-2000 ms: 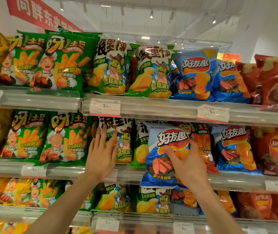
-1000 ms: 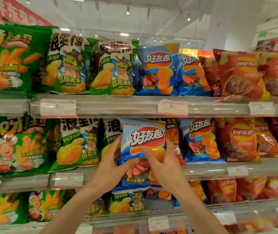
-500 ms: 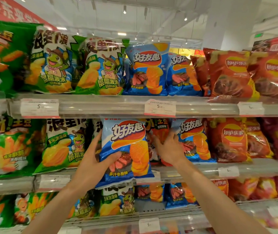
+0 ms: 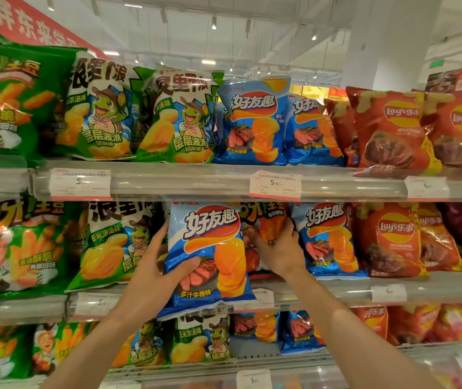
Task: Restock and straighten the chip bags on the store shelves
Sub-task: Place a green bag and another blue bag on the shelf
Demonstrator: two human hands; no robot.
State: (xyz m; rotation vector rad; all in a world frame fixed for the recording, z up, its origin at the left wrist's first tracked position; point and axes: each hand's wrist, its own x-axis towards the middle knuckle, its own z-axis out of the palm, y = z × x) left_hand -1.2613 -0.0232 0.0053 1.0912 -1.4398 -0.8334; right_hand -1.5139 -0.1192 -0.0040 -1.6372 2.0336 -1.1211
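Item: blue chip bag (image 4: 210, 256), steak-flavour print, upright, front face out. Location: middle shelf (image 4: 336, 290), centre of view; its lower edge hangs over the shelf lip and covers part of a price tag (image 4: 263, 297).

Left hand (image 4: 157, 276): fingers curled behind the bag's 9 o'clock edge, thumb pressed across the lower front. It grips the bag.

Right hand (image 4: 277, 248): at 3 o'clock of the held bag, fingers spread and pressing against an orange-red bag (image 4: 266, 228) that stands in the blue section. Whether the fingers curl round it cannot be told; they read as pushing it aside.

Neighbours: second blue bag (image 4: 328, 240) at 3 o'clock of the right hand; green corn-flavour bag (image 4: 117, 245) at 9 o'clock of the left hand; red Lay's bags (image 4: 390, 240) further toward 3 o'clock.

Risks, as judged:
- Slot behind the held bag looks crowded; forcing it in could crush chips or buckle the front row.
- One-handed grip low on a slick foil bag; a slip would drop it onto the lower shelf (image 4: 252, 360).
- The misplaced orange-red bag, if only pushed back, stays hidden in the wrong row.
- Bag left overhanging the lip would tip forward and mask the price tag.
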